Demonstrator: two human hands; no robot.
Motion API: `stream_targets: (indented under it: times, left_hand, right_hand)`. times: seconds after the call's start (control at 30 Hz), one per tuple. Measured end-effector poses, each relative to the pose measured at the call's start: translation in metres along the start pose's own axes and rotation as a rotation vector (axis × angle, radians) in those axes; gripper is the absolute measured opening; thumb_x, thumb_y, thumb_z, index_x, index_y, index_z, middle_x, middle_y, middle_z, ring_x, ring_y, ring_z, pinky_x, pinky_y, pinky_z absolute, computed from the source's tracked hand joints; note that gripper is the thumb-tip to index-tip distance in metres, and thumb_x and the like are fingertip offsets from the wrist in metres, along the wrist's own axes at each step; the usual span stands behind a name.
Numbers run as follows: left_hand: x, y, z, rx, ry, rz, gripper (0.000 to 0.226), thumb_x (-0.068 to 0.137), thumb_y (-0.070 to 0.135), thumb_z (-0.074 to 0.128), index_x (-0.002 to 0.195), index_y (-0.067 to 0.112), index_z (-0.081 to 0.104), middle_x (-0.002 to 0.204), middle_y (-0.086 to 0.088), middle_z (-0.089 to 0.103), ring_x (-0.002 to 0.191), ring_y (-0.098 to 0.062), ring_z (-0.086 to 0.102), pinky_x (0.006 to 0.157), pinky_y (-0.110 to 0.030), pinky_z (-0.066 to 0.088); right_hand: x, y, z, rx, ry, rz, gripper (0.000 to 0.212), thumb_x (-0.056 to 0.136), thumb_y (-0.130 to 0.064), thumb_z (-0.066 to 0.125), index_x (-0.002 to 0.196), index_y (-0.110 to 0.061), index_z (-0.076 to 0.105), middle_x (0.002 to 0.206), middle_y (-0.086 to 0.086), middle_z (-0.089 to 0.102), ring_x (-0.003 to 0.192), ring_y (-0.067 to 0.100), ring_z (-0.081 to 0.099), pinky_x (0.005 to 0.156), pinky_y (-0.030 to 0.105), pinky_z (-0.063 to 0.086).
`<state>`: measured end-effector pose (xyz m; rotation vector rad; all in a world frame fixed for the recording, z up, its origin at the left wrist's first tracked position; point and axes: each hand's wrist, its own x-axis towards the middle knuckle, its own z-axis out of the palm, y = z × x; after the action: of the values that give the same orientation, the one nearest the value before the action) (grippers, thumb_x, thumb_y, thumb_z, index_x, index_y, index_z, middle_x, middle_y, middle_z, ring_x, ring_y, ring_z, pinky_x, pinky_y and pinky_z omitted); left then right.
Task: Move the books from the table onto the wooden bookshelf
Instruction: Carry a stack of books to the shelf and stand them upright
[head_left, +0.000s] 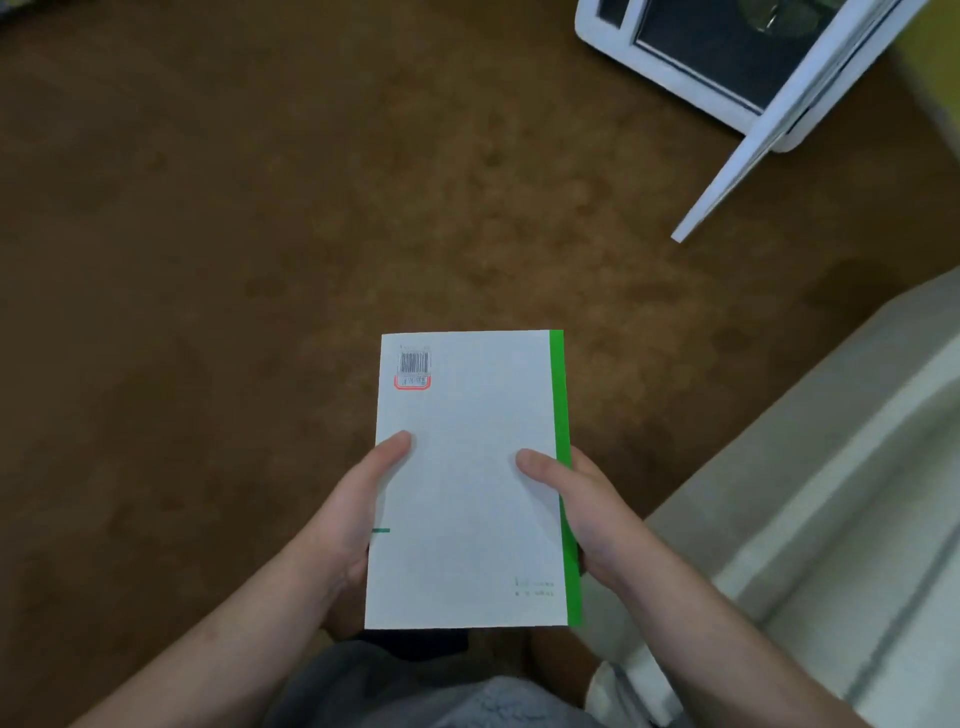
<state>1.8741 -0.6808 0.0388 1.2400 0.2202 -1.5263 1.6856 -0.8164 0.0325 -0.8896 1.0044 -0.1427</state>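
Observation:
A white book (467, 483) with a green spine along its right edge and a barcode at its top left is held flat in front of me, back cover up, above a brown carpet. My left hand (348, 514) grips its left edge, thumb on the cover and fingers underneath. My right hand (582, 504) grips the right edge at the green spine the same way. No table or wooden bookshelf is in view.
Brown carpet (260, 234) fills most of the view. A white cabinet (675, 78) with an open door (753, 156) stands at the top right. A pale sofa or cushion (831, 493) lies along the right side. My lap shows at the bottom.

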Motion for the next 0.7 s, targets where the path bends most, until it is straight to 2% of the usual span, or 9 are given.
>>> stream_targets:
  times: [0.1, 0.17, 0.3, 0.43, 0.5, 0.6, 0.7]
  left_hand:
    - [0.01, 0.041, -0.019, -0.033, 0.019, 0.024, 0.043, 0.08, 0.044, 0.061, 0.109, 0.018, 0.079, 0.118, -0.019, 0.073, 0.094, -0.038, 0.074, 0.073, -0.046, 0.061]
    - [0.014, 0.065, -0.029, -0.061, 0.034, 0.043, 0.042, 0.08, 0.043, 0.06, 0.106, 0.018, 0.08, 0.117, -0.018, 0.073, 0.093, -0.037, 0.074, 0.071, -0.045, 0.061]
    - [0.017, 0.103, -0.046, -0.124, 0.072, 0.089, 0.052, 0.081, 0.044, 0.057, 0.123, 0.016, 0.068, 0.12, -0.018, 0.072, 0.094, -0.037, 0.074, 0.08, -0.047, 0.055]
    - [0.02, 0.139, -0.058, -0.24, 0.094, 0.126, 0.054, 0.082, 0.042, 0.055, 0.127, 0.015, 0.064, 0.119, -0.018, 0.072, 0.092, -0.038, 0.074, 0.082, -0.048, 0.053]
    - [0.024, 0.157, -0.063, -0.304, 0.105, 0.141, 0.05, 0.081, 0.043, 0.056, 0.121, 0.015, 0.068, 0.116, -0.019, 0.073, 0.089, -0.038, 0.075, 0.079, -0.047, 0.054]
    - [0.034, 0.184, -0.069, -0.371, 0.166, 0.198, 0.041, 0.081, 0.042, 0.056, 0.102, 0.014, 0.077, 0.107, -0.019, 0.076, 0.081, -0.037, 0.076, 0.072, -0.045, 0.056]
    - [0.048, 0.209, -0.075, -0.442, 0.223, 0.27, 0.039, 0.082, 0.042, 0.055, 0.09, 0.015, 0.082, 0.102, -0.017, 0.077, 0.078, -0.035, 0.076, 0.074, -0.044, 0.053]
  right_hand:
    - [0.036, -0.023, 0.03, -0.025, -0.04, 0.009, 0.056, 0.077, -0.038, 0.074, 0.128, -0.019, 0.064, 0.113, 0.009, 0.078, 0.103, 0.032, 0.075, 0.095, 0.052, 0.056]
    - [0.058, -0.04, 0.05, -0.04, -0.063, 0.008, 0.052, 0.076, -0.036, 0.073, 0.124, -0.019, 0.065, 0.11, 0.007, 0.079, 0.098, 0.029, 0.076, 0.087, 0.046, 0.058]
    - [0.094, -0.073, 0.087, -0.08, -0.13, 0.012, 0.05, 0.075, -0.032, 0.072, 0.122, -0.016, 0.067, 0.108, 0.008, 0.08, 0.093, 0.026, 0.078, 0.073, 0.033, 0.061]
    - [0.129, -0.107, 0.119, -0.165, -0.203, 0.045, 0.039, 0.087, -0.027, 0.074, 0.124, -0.017, 0.066, 0.107, 0.006, 0.08, 0.092, 0.024, 0.078, 0.069, 0.031, 0.061]
    - [0.15, -0.126, 0.134, -0.204, -0.228, 0.056, 0.042, 0.087, -0.028, 0.075, 0.127, -0.018, 0.064, 0.109, 0.005, 0.08, 0.095, 0.025, 0.077, 0.074, 0.034, 0.06]
    - [0.185, -0.157, 0.157, -0.281, -0.293, 0.063, 0.054, 0.078, -0.031, 0.08, 0.128, -0.018, 0.064, 0.111, 0.005, 0.079, 0.097, 0.026, 0.077, 0.078, 0.037, 0.06]
    - [0.225, -0.19, 0.181, -0.357, -0.387, 0.069, 0.034, 0.09, -0.022, 0.069, 0.124, -0.017, 0.066, 0.107, 0.004, 0.08, 0.092, 0.023, 0.078, 0.072, 0.031, 0.061]
